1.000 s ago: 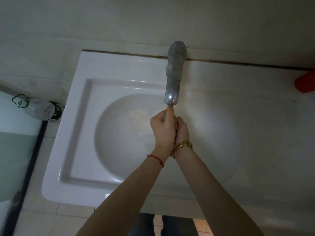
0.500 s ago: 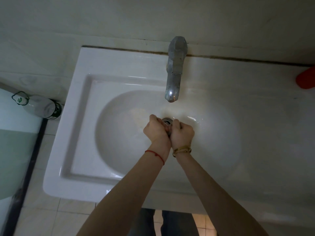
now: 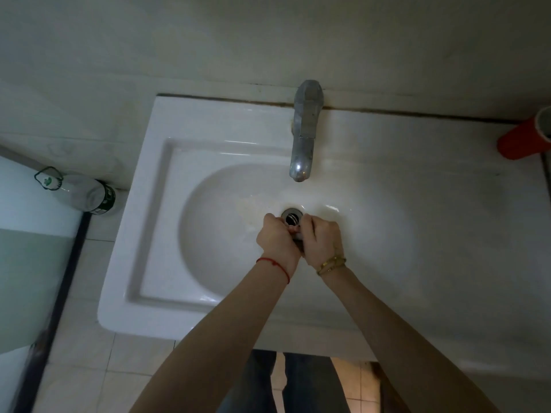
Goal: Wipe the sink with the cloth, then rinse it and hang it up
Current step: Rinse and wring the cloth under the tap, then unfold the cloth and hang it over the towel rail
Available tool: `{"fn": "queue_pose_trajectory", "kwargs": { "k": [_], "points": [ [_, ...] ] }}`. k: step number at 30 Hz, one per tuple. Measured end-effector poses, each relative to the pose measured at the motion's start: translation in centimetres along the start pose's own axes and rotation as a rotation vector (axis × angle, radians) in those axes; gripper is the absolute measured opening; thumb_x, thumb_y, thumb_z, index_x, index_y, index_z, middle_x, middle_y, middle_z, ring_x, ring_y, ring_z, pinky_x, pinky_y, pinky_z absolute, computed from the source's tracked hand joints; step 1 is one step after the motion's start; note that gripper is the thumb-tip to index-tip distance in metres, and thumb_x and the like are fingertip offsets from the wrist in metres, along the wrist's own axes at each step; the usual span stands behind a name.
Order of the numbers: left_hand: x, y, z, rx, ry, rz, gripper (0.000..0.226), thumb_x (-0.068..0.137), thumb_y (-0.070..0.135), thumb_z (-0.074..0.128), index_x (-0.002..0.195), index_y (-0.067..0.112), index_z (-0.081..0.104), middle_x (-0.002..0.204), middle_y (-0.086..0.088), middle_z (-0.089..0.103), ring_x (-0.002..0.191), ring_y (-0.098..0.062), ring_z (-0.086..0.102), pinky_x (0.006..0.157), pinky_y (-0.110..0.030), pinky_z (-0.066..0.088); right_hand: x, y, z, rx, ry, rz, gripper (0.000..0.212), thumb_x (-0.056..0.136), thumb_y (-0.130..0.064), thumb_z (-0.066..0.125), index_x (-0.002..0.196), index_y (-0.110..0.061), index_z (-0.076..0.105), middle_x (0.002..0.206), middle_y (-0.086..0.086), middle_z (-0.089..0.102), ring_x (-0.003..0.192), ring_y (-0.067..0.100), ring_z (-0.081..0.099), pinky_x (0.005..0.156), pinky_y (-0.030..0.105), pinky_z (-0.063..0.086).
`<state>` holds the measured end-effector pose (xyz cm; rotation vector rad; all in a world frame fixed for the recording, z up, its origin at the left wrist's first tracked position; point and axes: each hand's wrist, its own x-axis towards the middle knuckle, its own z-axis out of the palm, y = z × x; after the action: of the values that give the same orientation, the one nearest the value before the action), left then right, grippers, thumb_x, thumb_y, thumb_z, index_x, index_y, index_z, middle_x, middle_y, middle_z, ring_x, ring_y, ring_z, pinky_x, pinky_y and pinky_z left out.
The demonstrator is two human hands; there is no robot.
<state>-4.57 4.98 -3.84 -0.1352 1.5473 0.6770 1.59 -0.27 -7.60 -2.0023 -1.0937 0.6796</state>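
The white sink (image 3: 143, 234) fills the middle of the view, its metal faucet (image 3: 304, 135) at the back edge with no water running. Both my fists meet low in the basin, just in front of the drain (image 3: 292, 216). My left hand (image 3: 277, 238) and my right hand (image 3: 323, 239) are curled tightly, knuckles facing each other. Between them shows only a small grey strip of the cloth (image 3: 297, 234), which both hands grip; the rest of it is hidden inside the fists.
A red cup (image 3: 524, 138) stands on the counter at the far right. A bottle (image 3: 83, 192) stands on the floor to the left of the sink beside a glass panel (image 3: 29, 263). My legs show below the sink's front edge.
My hands have dropped from just under the faucet spout down to the drain and turned into two fists side by side. The view has shifted slightly.
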Motion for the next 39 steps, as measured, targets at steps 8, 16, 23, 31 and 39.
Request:
{"fn": "queue_pose_trajectory", "kwargs": {
  "k": [8, 16, 23, 31, 39],
  "points": [
    [-2.9, 3.1, -0.9, 0.08, -0.393, -0.107, 0.04, 0.096, 0.046, 0.054, 0.078, 0.011, 0.048, 0.066, -0.006, 0.056, 0.065, -0.02, 0.056, 0.07, -0.034, 0.051, -1.4, -3.9, -4.4, 0.201, -0.143, 0.389, 0.04, 0.099, -0.046, 0.039, 0.1, -0.015, 0.065, 0.096, 0.011, 0.07, 0.077, 0.027, 0.07, 0.054, 0.033, 0.057],
    [-7.0, 4.5, -6.9, 0.643, -0.65, 0.127, 0.028, 0.094, 0.008, 0.064, 0.12, 0.002, 0.061, 0.116, -0.015, 0.067, 0.097, -0.022, 0.067, 0.085, -0.03, 0.06, -4.7, -5.7, -8.1, 0.58, -0.2, 0.473, 0.026, 0.089, -0.007, 0.063, 0.113, -0.012, 0.055, 0.118, 0.023, 0.06, 0.1, 0.034, 0.064, 0.053, 0.025, 0.056],
    [-9.4, 4.4, -12.2, 0.439, -0.59, 0.23, 0.044, 0.098, 0.019, 0.06, 0.131, -0.009, 0.054, 0.126, -0.023, 0.065, 0.106, -0.027, 0.067, 0.088, -0.031, 0.06, -5.9, -8.2, -7.3, 0.647, -0.308, 0.444, 0.02, 0.091, -0.004, 0.058, 0.111, -0.002, 0.058, 0.104, 0.018, 0.066, 0.095, 0.032, 0.067, 0.06, 0.03, 0.059],
    [-11.3, 9.0, -23.3, 0.053, -0.367, 0.365, 0.048, 0.1, 0.045, 0.049, 0.12, 0.004, 0.062, 0.115, -0.011, 0.071, 0.099, -0.018, 0.07, 0.075, -0.023, 0.06, -8.3, -17.0, 0.9, 0.494, -0.681, 0.328, 0.018, 0.091, -0.006, 0.05, 0.093, -0.013, 0.066, 0.092, 0.015, 0.069, 0.087, 0.03, 0.067, 0.071, 0.038, 0.057],
    [-10.2, 15.6, -39.9, -0.33, -0.223, 0.442, 0.039, 0.105, 0.037, 0.042, 0.103, 0.004, 0.062, 0.089, -0.006, 0.074, 0.08, -0.015, 0.072, 0.07, -0.026, 0.062, -16.4, -27.3, 16.0, 0.283, -0.913, 0.018, 0.017, 0.094, -0.005, 0.047, 0.107, -0.006, 0.058, 0.106, 0.015, 0.062, 0.095, 0.023, 0.061, 0.073, 0.027, 0.053]
  ]
}}
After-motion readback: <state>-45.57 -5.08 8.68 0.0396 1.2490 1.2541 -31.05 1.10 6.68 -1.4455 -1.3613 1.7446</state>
